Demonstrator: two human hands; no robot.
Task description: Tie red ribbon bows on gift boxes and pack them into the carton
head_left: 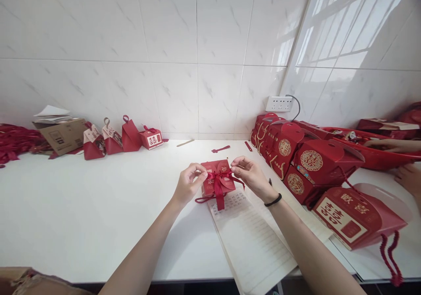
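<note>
A small red gift box (229, 185) with gold lettering lies at the middle of the white table, partly over an open notebook (251, 238) with handwriting. Dark red ribbon (219, 195) is tied in a bow on its top, the tails hanging toward me. At the box's left side, my left hand (190, 184) is closed, thumb and forefinger pinching the ribbon. My right hand (252, 180), a black band round its wrist, pinches the ribbon at the right side. A dark red cord (200, 200) sticks out at the box's lower left.
Small red boxes (131, 136) line the wall at left, beside a cardboard box (62, 135) and a ribbon heap (15, 141). Larger red boxes (311, 159) stand at right, with a red basin (381, 150) behind. Another person's hand (383, 145) reaches into it.
</note>
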